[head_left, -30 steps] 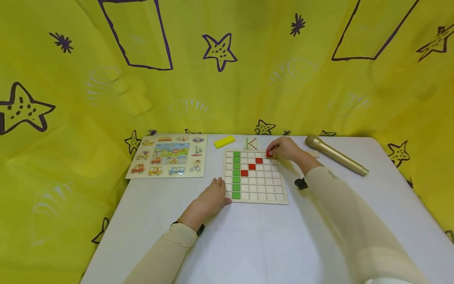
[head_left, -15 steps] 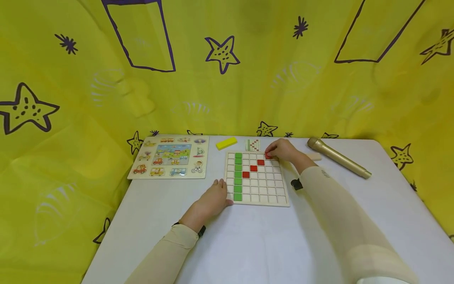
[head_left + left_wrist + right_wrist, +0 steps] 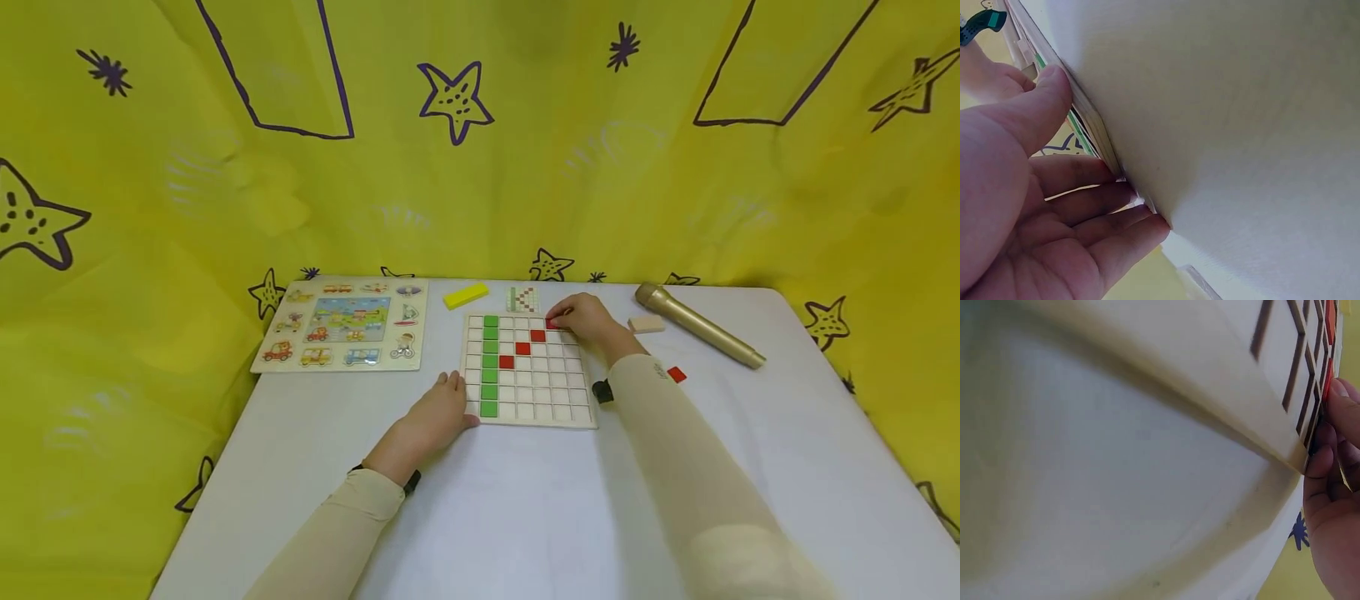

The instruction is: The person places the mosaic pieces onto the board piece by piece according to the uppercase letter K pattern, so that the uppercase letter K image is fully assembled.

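Note:
A square wooden grid board [image 3: 531, 423] lies on the table, with a column of green tiles [image 3: 490, 362] and a diagonal of red tiles [image 3: 522, 348]. At its far edge my right hand [image 3: 588, 319] pinches another red tile [image 3: 551, 323] between thumb and fingers, over a top-row cell; the fingertips partly cover it. In the right wrist view the red tile [image 3: 1329, 384] shows beside the thumb. My left hand [image 3: 433, 414] rests at the board's near left corner, fingers nearly straight along the left side and thumb on the near edge. The left wrist view shows these fingers [image 3: 1122, 244] touching the edge.
Behind the board are a small pattern card [image 3: 522, 300] and a yellow block [image 3: 466, 296]. A vehicle puzzle board [image 3: 347, 325] lies left. To the right are a gold microphone [image 3: 701, 326], a pale wooden block [image 3: 647, 323] and a loose red tile [image 3: 677, 374].
My right hand has shifted left along the board's far row with the red tile. The loose red tile on the table has come into sight. The left hand keeps its place on the corner.

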Motion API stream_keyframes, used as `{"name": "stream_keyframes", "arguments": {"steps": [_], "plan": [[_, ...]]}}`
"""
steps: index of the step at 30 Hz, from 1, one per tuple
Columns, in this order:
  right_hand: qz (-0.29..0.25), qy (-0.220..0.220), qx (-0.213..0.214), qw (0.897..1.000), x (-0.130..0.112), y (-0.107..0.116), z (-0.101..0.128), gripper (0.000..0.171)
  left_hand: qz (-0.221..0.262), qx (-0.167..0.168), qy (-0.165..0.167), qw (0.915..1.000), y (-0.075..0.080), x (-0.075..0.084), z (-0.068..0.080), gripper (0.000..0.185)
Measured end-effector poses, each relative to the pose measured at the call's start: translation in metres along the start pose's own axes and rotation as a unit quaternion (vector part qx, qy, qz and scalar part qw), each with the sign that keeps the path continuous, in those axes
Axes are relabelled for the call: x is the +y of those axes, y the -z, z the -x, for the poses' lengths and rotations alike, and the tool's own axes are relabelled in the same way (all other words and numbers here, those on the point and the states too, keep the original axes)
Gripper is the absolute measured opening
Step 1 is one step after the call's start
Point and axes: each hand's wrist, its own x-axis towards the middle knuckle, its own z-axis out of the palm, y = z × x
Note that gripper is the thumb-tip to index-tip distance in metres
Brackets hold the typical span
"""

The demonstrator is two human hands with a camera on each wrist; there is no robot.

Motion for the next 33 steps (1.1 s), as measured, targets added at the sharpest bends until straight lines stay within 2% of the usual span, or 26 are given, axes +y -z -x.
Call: {"name": "stream_keyframes", "arguments": {"steps": [4, 7, 13, 19, 24, 33], "plan": [[-0.023, -0.022, 0.008, 0.999, -0.003, -0.004, 0.000, 0.017, -0.006, 0.003, -0.005, 1.0000, 0.000, -0.003, 0.000, 0.079], [-0.016, -0.026, 0.013, 0.999, -0.007, -0.006, -0.002, 0.017, -0.002, 0.004, -0.009, 0.9999, 0.002, -0.005, 0.001, 0.078], [-0.004, -0.032, -0.006, 0.999, -0.004, -0.002, 0.002, 0.021, 0.010, -0.007, -0.010, 0.9999, 0.003, -0.003, 0.002, 0.078], [0.000, -0.011, -0.001, 1.000, 0.000, 0.008, 0.012, 0.024, 0.008, -0.008, -0.005, 0.9999, 0.003, -0.003, 0.001, 0.079], [0.024, 0.004, 0.017, 1.000, 0.005, 0.021, 0.024, 0.022, 0.006, -0.009, -0.007, 0.9999, 0.005, -0.003, 0.000, 0.079], [0.033, 0.030, 0.027, 0.999, 0.013, 0.037, 0.043, 0.023, -0.005, -0.004, -0.017, 0.9998, 0.006, -0.001, 0.003, 0.077]]}}
